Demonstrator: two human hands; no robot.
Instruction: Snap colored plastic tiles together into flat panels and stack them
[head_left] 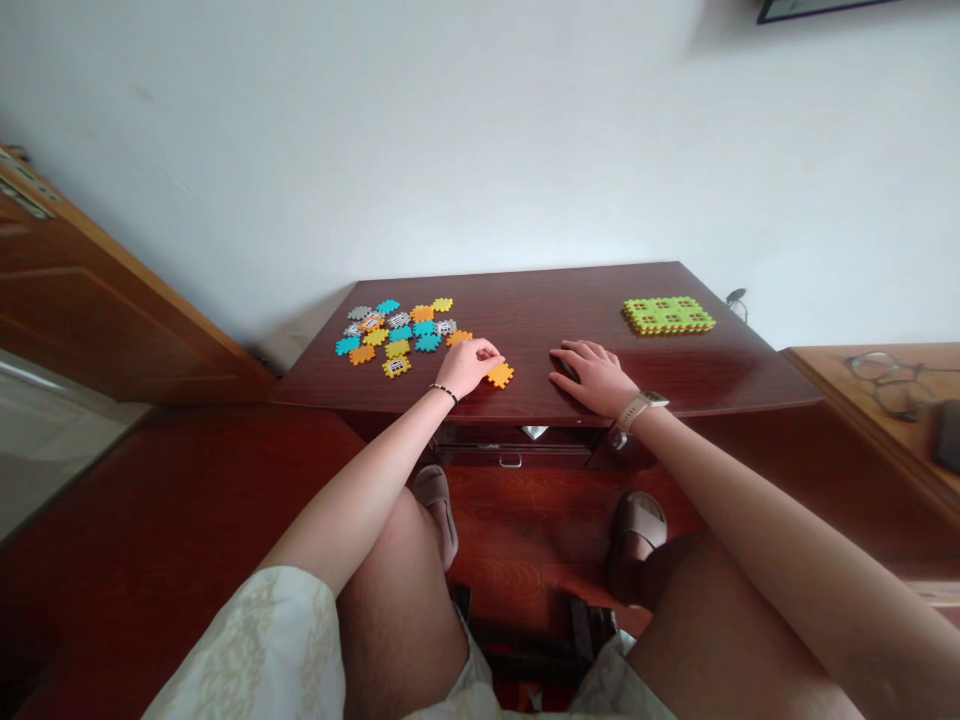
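Note:
Between the thumb and fingers of my left hand point(466, 368) is an orange puzzle tile point(500, 375) with toothed edges, low over the table's front part. My right hand point(596, 377) rests palm down on the dark table point(525, 310), fingers stretched out and holding nothing. Left of my left hand lies a loose spread of similar toothed tiles in blue, yellow, orange and grey, among them a blue tile point(428, 343) and a yellow tile with a window print point(397, 367). At the table's right stands a stack of yellow-green grid panels point(668, 315).
A white wall point(480, 130) rises behind the table. To the right, glasses point(892, 385) and a dark object lie on a wooden surface point(847, 375). A wooden door point(90, 270) stands at the left. Below the table's front edge is a drawer handle point(510, 461).

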